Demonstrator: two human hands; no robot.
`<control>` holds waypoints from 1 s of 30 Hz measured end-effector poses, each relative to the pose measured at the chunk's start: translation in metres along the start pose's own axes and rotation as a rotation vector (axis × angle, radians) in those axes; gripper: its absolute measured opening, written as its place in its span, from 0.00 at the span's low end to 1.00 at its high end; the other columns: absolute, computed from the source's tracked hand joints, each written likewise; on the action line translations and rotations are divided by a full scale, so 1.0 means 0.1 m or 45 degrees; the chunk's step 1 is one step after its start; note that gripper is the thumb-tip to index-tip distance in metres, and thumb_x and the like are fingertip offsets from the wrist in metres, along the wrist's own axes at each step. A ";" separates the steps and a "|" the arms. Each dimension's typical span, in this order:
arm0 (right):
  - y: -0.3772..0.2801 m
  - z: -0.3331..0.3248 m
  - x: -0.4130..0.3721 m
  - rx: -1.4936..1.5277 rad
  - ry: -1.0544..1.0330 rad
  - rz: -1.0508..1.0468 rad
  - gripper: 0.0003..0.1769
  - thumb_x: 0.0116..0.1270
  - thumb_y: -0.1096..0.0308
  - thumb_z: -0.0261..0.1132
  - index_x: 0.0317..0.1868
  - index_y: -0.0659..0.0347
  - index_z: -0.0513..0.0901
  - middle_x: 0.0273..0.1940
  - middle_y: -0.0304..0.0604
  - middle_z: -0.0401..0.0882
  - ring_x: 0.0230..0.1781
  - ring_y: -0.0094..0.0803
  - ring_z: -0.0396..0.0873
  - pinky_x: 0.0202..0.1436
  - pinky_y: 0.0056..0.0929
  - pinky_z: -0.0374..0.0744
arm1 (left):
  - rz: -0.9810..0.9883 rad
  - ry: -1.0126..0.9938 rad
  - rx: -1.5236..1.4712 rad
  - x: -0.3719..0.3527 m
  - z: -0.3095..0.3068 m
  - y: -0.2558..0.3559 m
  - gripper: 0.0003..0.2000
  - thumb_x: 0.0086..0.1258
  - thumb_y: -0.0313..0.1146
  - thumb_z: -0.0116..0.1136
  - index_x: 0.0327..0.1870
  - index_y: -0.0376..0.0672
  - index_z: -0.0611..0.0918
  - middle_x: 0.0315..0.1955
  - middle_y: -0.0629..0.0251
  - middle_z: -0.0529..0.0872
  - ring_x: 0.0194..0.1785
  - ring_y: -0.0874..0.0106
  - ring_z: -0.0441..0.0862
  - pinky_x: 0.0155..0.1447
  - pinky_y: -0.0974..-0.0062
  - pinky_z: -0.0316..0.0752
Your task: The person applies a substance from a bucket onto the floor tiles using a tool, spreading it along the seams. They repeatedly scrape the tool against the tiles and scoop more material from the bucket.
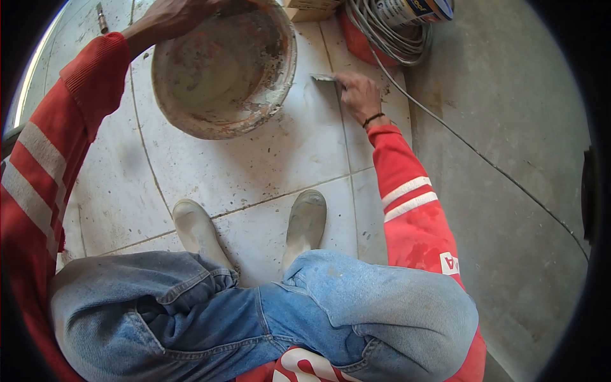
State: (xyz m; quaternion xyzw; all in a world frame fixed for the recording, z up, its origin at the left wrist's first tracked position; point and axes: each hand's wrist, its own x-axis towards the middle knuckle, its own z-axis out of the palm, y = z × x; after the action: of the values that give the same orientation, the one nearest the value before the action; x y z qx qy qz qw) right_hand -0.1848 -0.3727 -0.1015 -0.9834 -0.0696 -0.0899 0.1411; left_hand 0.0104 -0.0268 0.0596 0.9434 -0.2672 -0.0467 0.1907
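Observation:
A round, mortar-stained bucket (224,134) is on the white tiles in front of me, its mouth toward me and its inner wall crusted with residue. My left hand (175,18) grips the bucket at its far left rim; the fingertips are partly hidden at the top edge of the view. To the right of the bucket, my right hand (361,94) is closed around a putty knife. The flat blade of the putty knife (323,77) points left, low over the tiles and apart from the bucket. Its handle is hidden in my fingers.
A coiled grey cable (398,41) lies over a red container (358,39) beside a labelled tub (414,11). One cable strand runs across the grey floor (496,191). A box (312,9) stands at the top. A small tool (102,19) lies upper left. My boots (307,219) are on the tiles.

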 end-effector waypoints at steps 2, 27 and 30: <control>-0.03 0.09 -0.27 -0.094 -0.241 -0.028 0.24 0.59 0.77 0.61 0.55 0.48 0.87 0.49 0.45 0.88 0.49 0.50 0.85 0.54 0.47 0.83 | 0.005 0.020 -0.008 -0.03 0.00 -0.05 0.20 0.70 0.44 0.57 0.37 0.31 0.86 0.30 0.39 0.87 0.35 0.45 0.86 0.43 0.50 0.77; -0.83 -0.16 -1.68 0.203 -0.268 0.001 0.22 0.56 0.77 0.61 0.51 0.52 0.87 0.48 0.43 0.87 0.53 0.44 0.84 0.58 0.46 0.78 | 0.286 0.112 0.173 0.01 0.23 -0.28 0.24 0.79 0.51 0.56 0.52 0.33 0.83 0.46 0.41 0.87 0.50 0.46 0.85 0.57 0.52 0.76; -0.79 -0.35 -1.93 0.230 -0.270 0.176 0.19 0.58 0.77 0.60 0.49 0.52 0.87 0.46 0.43 0.88 0.51 0.45 0.85 0.56 0.46 0.78 | 0.205 0.026 0.078 0.04 0.17 -0.21 0.25 0.80 0.52 0.55 0.49 0.31 0.82 0.42 0.38 0.86 0.48 0.47 0.84 0.53 0.53 0.74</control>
State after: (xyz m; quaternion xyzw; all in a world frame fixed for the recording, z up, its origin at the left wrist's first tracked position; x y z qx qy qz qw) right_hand -0.3915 -0.3290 -0.0851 -0.9732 -0.0238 0.0308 0.2267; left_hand 0.0204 -0.0182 0.0355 0.9248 -0.3414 -0.0133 0.1675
